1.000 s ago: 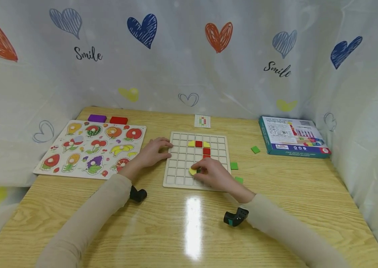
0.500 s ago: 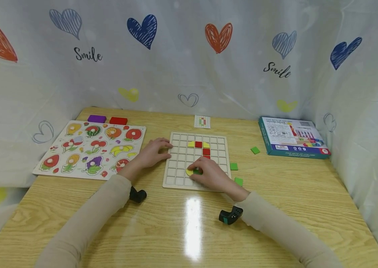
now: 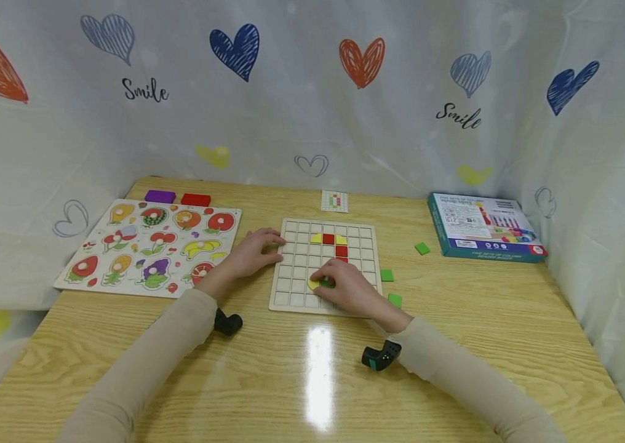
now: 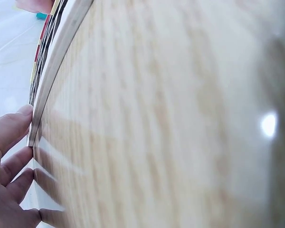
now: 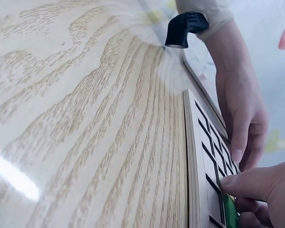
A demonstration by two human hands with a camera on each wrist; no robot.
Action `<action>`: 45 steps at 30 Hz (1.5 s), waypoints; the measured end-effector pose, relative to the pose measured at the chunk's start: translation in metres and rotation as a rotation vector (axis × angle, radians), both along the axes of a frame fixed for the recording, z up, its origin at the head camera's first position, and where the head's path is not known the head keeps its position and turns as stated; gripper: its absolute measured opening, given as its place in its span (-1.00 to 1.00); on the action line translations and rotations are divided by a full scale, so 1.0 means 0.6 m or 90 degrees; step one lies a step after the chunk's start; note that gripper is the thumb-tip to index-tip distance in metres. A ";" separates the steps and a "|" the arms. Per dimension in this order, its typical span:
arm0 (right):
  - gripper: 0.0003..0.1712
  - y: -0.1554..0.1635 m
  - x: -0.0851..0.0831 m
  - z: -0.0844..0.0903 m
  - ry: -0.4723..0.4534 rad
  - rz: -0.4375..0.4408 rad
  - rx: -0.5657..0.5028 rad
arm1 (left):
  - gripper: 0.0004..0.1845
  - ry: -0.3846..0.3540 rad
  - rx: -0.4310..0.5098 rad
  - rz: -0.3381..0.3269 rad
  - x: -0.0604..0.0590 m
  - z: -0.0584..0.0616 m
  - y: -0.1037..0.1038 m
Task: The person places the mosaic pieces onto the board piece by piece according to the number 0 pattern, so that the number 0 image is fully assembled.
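In the head view, a wooden grid board [image 3: 298, 267] lies flat on the table. My right hand [image 3: 350, 287] is over its lower part, with thumb and fingers at a yellow tile [image 3: 313, 285] whose far side they partly cover. Beside that tile, under the hand, a green tile [image 3: 326, 283] shows; the right wrist view also catches the green tile [image 5: 230, 212] by the thumb. Red tiles [image 3: 328, 239] and yellow rounded-corner tiles [image 3: 316, 238] sit in upper cells. My left hand [image 3: 250, 253] touches the board's left edge, thumb and fingers loosely spread, as the left wrist view confirms.
Loose green tiles [image 3: 387, 275] lie right of the board. Behind it is a small pattern card [image 3: 334, 200]. A fruit puzzle board [image 3: 149, 246] stretches to the left, with purple [image 3: 160, 196] and red blocks [image 3: 196, 199] behind. A boxed set [image 3: 486, 226] lies at the back right.
My right hand has shifted slightly left on the board with the yellow tile, then stayed there over the last half second. The left hand has kept its place at the edge.
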State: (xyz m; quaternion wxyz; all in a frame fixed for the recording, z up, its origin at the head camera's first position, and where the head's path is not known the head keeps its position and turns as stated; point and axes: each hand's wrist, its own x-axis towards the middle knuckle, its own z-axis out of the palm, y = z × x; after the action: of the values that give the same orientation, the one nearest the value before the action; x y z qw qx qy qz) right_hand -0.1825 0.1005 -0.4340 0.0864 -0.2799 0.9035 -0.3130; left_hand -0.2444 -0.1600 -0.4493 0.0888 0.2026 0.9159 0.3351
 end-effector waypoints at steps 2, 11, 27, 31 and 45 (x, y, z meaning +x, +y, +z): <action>-0.75 0.000 0.000 0.001 -0.002 -0.003 0.001 | -0.58 0.001 0.000 -0.001 0.001 0.000 0.000; -0.74 0.019 0.007 0.005 0.012 -0.041 -0.036 | -0.58 0.002 0.001 0.000 0.002 0.000 0.001; -0.60 0.187 0.065 0.005 0.014 -0.222 -0.125 | -0.59 0.010 -0.001 -0.003 0.002 0.001 0.002; -0.53 0.228 0.074 0.000 0.007 -0.237 -0.109 | -0.59 0.015 0.001 -0.003 0.004 0.000 0.003; -0.46 0.256 0.080 -0.021 0.001 -0.161 -0.013 | -0.59 0.019 -0.003 -0.003 0.005 -0.001 0.001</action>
State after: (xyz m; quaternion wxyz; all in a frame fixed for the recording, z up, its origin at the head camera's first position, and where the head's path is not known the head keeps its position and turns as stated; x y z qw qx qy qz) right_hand -0.1346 0.2540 -0.4463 0.0429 -0.1648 0.9284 -0.3304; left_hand -0.2417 -0.1593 -0.4496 0.0765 0.2096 0.9173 0.3298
